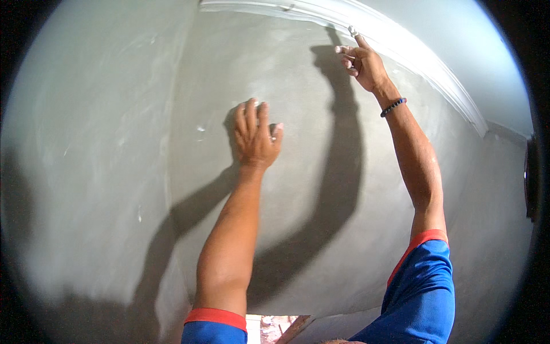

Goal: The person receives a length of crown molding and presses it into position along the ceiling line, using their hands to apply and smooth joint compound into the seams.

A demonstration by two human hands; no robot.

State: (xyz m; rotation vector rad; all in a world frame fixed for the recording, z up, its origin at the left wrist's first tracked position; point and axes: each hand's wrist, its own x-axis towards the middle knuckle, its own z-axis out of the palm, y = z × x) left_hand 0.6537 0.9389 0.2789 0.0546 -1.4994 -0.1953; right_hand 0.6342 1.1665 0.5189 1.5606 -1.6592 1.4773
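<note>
My left hand (255, 140) rests against the grey plastered wall (298, 172), fingers stretched upward and thumb out to the side, with nothing in it. Higher and to the right, my right hand (368, 66) reaches to the white cornice moulding (424, 60) along the top of the wall. One of its fingers points up and carries a small lump of white paste (352, 31) at the tip, close against the moulding's lower edge. Its other fingers are loosely bent and apart, and white smears show on them. A beaded bracelet (393, 107) circles the right wrist.
A pale ceiling (458, 34) lies beyond the moulding. The wall's inside corner (171, 143) runs down on the left, with another grey wall beside it. A dark object (530, 178) is at the far right edge. White specks (200, 129) mark the plaster.
</note>
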